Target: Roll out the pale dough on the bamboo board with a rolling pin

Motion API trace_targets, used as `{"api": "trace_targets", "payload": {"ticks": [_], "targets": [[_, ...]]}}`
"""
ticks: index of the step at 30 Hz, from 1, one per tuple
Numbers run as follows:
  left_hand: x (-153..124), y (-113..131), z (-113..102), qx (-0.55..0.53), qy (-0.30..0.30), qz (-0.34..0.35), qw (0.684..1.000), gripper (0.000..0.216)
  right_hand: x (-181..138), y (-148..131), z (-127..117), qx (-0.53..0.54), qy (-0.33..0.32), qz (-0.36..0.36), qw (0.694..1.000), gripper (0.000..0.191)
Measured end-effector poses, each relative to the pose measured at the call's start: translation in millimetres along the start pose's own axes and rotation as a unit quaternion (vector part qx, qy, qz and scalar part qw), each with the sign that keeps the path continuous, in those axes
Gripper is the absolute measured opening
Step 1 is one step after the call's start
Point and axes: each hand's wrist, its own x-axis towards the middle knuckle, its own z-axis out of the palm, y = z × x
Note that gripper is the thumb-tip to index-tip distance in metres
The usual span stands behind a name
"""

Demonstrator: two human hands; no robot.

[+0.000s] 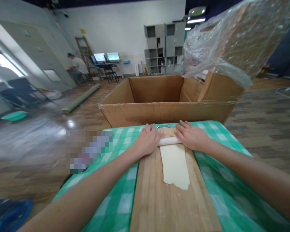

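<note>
A white rolling pin (169, 141) lies crosswise over the far end of a long sheet of pale dough (176, 167). My left hand (148, 140) is on the pin's left end, its fingers reaching forward over it. At the other end, my right hand (190, 135) holds the pin under its palm, fingers pointing forward and slightly spread. Both hands cover the pin's ends. The dough has a ragged near edge and lies flat on a wooden board (169, 209). Part of a metal handle (163, 126) shows at the board's far end.
A green-and-white checked cloth (122, 190) covers the table under the board. Beyond the table's far edge stands a large open cardboard box (157, 112), with plastic-wrapped cardboard (244, 42) at right. A blurred-out item (89, 151) lies at left. People sit in the left background.
</note>
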Motion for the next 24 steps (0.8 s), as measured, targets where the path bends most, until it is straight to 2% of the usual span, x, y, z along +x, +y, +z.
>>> {"api": "trace_targets", "payload": {"ticks": [4, 7, 11, 15, 19, 24], "targets": [[3.4, 1.8, -0.8, -0.005, 0.003, -0.023, 1.0, 0.055, 1.1, -4.3, -8.7, 0.009, -0.018, 0.01, 1.0, 0.057], [-5.8, 9.8, -4.8, 0.021, 0.047, 0.001, 0.999, 0.054, -9.4, -14.2, -12.6, -0.006, -0.003, 0.015, 1.0, 0.057], [-27.9, 20.3, -6.3, 0.0, 0.099, 0.008, 0.995, 0.057, -42.6, -39.1, -14.9, 0.002, 0.032, 0.101, 0.994, 0.069], [-35.2, 22.5, -7.4, -0.033, 0.08, 0.006, 0.996, 0.066, -75.3, -64.6, -17.7, 0.019, 0.039, 0.131, 0.991, 0.077], [-15.2, 20.0, -10.3, -0.044, 0.056, 0.015, 0.997, 0.06, -78.1, -68.8, -20.0, 0.044, 0.01, 0.155, 0.987, 0.076], [21.0, 12.3, 1.4, -0.034, 0.046, 0.006, 0.998, 0.059, -55.0, -44.9, -17.6, 0.069, -0.01, 0.178, 0.982, 0.073]]}}
